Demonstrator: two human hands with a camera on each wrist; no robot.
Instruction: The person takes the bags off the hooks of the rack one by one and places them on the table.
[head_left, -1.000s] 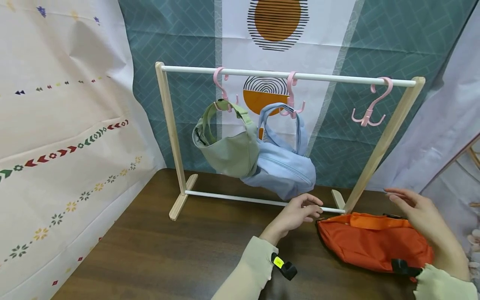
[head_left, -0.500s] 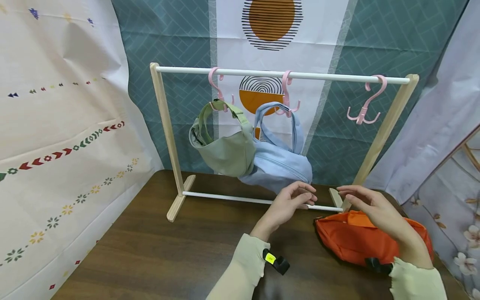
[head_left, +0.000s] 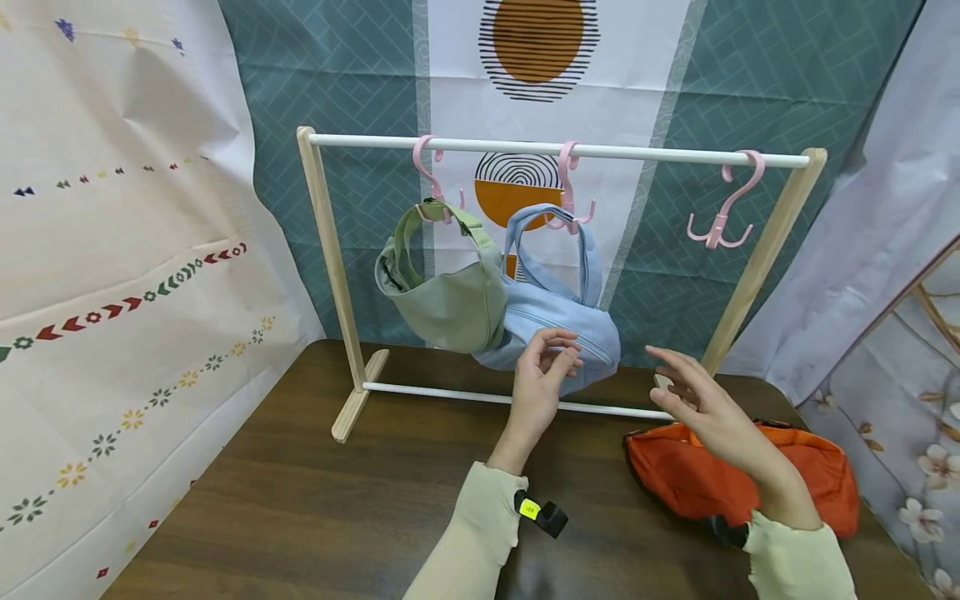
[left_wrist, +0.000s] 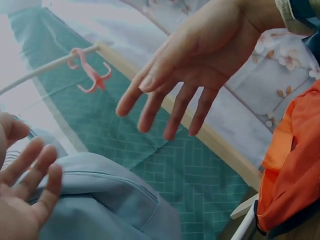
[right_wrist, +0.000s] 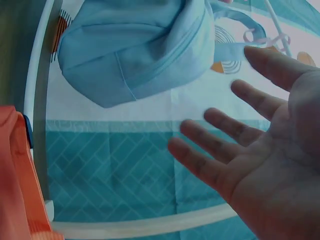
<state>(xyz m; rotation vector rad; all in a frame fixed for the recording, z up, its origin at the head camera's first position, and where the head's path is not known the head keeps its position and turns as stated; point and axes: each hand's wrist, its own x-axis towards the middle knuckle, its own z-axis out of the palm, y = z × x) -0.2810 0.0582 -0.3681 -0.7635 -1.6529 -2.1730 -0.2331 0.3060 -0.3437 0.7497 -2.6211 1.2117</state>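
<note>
A light blue bag (head_left: 562,321) hangs by its strap from the middle pink hook (head_left: 568,200). In front of it is my left hand (head_left: 536,383), fingers loosely bent and holding nothing; the left wrist view shows them close to the bag, but I cannot tell whether they touch it. My right hand (head_left: 701,408) is in the air to the right of the bag, its fingers spread in the right wrist view (right_wrist: 265,145). Below and behind that hand lies an orange-red bag (head_left: 813,475) on the table, partly covered by the forearm.
A sage green bag (head_left: 450,304) hangs from the left pink hook (head_left: 431,179), against the blue bag. The right pink hook (head_left: 720,208) bears nothing. The hooks sit on the white top bar (head_left: 637,153) of a wooden-ended rack, which stands on a brown table (head_left: 315,500).
My right hand has moved left, away from over the orange-red bag. The left hand has risen and shifted left, now in front of the blue bag. The camera view has shifted slightly.
</note>
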